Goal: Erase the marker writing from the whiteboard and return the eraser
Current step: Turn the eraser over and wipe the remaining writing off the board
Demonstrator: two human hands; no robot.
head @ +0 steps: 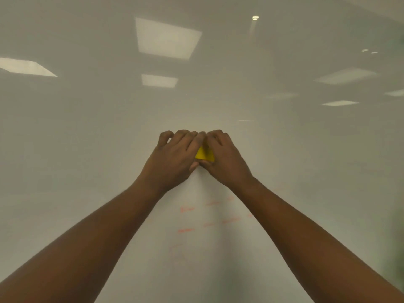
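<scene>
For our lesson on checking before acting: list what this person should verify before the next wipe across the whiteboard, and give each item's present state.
1. Yellow eraser held: ok, it sits between both hands.
2. Left hand on the eraser: ok.
3. Right hand on the eraser: ok.
4. Eraser flat against the whiteboard: cannot tell, fingers hide it.
5. Writing gone: not ok, faint red marks remain below the hands, between the forearms.
6. Place to return the eraser: cannot tell, none in view.
</scene>
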